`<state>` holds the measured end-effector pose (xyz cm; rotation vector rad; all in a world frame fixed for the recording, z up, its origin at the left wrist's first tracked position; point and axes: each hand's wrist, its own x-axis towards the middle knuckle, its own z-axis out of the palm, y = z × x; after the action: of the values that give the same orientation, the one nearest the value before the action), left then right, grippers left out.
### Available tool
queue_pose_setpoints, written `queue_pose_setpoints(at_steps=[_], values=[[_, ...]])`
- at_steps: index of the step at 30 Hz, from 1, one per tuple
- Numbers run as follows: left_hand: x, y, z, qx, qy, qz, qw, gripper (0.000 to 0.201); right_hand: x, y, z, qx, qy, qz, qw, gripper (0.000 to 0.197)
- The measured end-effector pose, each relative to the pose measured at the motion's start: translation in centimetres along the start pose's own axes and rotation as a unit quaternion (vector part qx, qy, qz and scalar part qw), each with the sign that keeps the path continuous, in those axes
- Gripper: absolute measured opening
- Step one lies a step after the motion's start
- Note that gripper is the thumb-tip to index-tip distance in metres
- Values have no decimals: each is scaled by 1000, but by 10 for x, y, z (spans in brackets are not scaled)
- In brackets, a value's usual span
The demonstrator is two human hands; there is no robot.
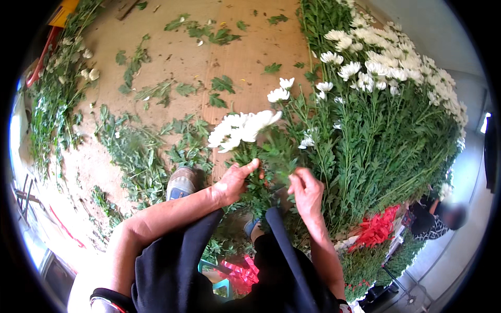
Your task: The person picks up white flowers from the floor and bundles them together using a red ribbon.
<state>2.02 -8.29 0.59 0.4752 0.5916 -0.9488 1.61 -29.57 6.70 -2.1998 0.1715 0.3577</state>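
Wrapped around the leafy stems of a small bunch of white chrysanthemums (241, 129), my left hand (235, 182) is closed, with its thumb up along the stems. The flower heads point up and to the left, above the cardboard. Just right of the bunch is my right hand (307, 190), its fingers curled and pinched against blurred green leaves; what lies between the fingertips is hidden. A large pile of white chrysanthemums (365, 120) lies close by on the right, blooms toward the far side and leafy stems toward me.
Cut leaves (135, 156) litter the cardboard (261, 47). More flowers (57, 88) lie along the left edge. Red ribbon (377, 229) sits beside the pile, and pink-red ribbon (242, 274) lies between my legs. At the far right, another person (430, 216) is near more bundled greens.
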Motion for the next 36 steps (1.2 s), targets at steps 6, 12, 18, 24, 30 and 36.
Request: queue_pose_setpoints(at_steps=[6, 12, 18, 24, 30, 36], values=[[-3, -1, 8, -6, -25, 50, 998, 27, -5, -12, 22, 9, -6, -25, 1000, 11], [-8, 2, 17, -6, -19, 67, 998, 35, -21, -10, 30, -72, -46, -60, 995, 16], [-11, 2, 21, -37, 18, 39, 998, 41, -23, -28, 44, -109, -33, -145, 983, 12], [-11, -3, 14, 27, 47, 10, 998, 35, -27, -25, 48, -27, -52, -26, 998, 8], [-12, 1, 16, -58, 83, -10, 995, 30, -13, -22, 37, -125, -3, -169, 978, 9], [-11, 6, 17, -55, 87, 31, 994, 34, 37, 20, -1, -228, 142, -93, 959, 26]])
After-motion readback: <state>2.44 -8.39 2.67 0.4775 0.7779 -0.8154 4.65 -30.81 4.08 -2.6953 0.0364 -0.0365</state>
